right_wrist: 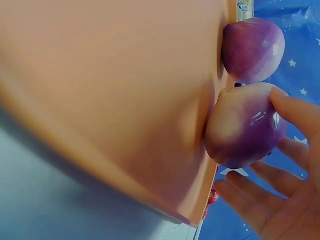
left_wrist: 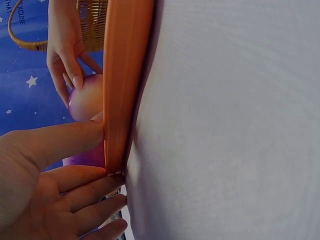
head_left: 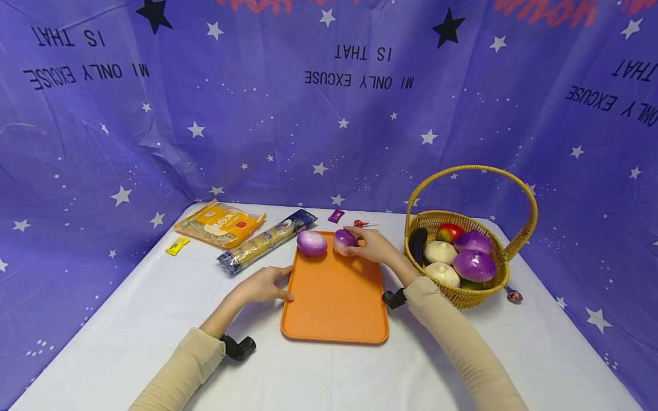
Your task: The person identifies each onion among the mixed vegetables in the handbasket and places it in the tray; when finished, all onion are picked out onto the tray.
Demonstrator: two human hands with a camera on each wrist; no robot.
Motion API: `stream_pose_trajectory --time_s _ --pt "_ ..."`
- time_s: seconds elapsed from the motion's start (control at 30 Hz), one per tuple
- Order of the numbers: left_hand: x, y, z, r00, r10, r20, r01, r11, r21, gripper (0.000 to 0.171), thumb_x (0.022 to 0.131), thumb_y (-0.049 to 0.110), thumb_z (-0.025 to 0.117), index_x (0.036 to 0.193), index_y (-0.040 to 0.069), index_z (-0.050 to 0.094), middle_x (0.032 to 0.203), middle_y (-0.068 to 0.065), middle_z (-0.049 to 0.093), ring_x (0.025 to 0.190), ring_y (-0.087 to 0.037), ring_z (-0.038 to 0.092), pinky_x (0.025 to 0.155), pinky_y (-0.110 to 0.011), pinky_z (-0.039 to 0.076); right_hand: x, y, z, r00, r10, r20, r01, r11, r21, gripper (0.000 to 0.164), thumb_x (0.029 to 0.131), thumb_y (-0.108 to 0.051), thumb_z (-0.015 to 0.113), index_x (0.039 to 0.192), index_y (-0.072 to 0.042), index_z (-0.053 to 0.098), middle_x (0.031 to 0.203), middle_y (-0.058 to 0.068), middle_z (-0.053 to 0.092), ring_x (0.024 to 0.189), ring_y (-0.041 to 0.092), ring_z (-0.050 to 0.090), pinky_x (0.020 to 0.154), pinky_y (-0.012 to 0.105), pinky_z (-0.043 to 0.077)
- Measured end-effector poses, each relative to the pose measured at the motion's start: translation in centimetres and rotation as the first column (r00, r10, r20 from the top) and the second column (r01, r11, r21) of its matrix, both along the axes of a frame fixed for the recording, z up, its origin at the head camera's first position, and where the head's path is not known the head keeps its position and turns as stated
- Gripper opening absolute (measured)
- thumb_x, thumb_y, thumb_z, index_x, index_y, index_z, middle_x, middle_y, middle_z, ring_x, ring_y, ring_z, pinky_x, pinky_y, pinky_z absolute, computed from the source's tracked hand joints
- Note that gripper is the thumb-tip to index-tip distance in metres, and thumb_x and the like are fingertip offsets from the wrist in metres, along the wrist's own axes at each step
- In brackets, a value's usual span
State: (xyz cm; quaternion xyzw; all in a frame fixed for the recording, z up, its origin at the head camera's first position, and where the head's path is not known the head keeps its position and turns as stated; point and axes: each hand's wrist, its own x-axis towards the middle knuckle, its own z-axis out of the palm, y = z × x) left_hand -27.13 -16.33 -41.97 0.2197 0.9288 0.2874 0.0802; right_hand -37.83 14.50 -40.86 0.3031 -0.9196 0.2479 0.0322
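Note:
An orange tray [head_left: 334,297] lies on the table with two purple onions at its far end. My right hand [head_left: 374,245] holds the right-hand purple onion [right_wrist: 245,127], its thumb on one side and fingers around the other. The second purple onion [head_left: 311,244] sits to the left, close beside it. At the tray's left edge, my left hand [head_left: 264,283] touches the rim with thumb and fingertips. Seen from the left wrist, those fingers [left_wrist: 92,192] are fairly straight and spread along the outer side.
Right of the tray stands a wicker basket [head_left: 465,299] with a tall handle, holding purple onions, pale bulbs, an eggplant and a red fruit. To the left lie a long noodle pack [head_left: 267,240], an orange food bag [head_left: 221,224] and a yellow candy [head_left: 177,246]. Lollipops and a purple candy [head_left: 336,216] lie about.

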Motion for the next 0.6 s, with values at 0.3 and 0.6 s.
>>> stream_pose_trajectory --time_s 0.3,0.6 --pt "0.03 0.06 0.01 1.0 0.008 0.003 -0.008 1.0 -0.001 0.078 0.078 0.027 0.081 0.14 -0.004 0.046 0.136 -0.025 0.05 0.128 -0.04 0.044 0.108 -0.051 0.034 0.25 -0.36 0.09 1.0 0.013 0.0 -0.013 1.0 0.022 0.066 0.085 -0.031 0.074 0.141 -0.007 0.05 0.13 0.016 0.059 0.112 0.032 0.058 0.103 0.047 0.043" --pt "-0.05 -0.03 -0.1 1.0 0.006 0.004 -0.006 1.0 0.001 0.079 0.077 0.028 0.081 0.14 -0.004 0.046 0.136 -0.025 0.051 0.128 -0.04 0.044 0.108 -0.051 0.034 0.96 -0.08 0.49 0.999 0.028 -0.016 -0.027 1.0 0.013 0.066 0.085 -0.032 0.075 0.14 -0.006 0.05 0.136 0.015 0.055 0.123 0.034 0.052 0.107 0.048 0.038"
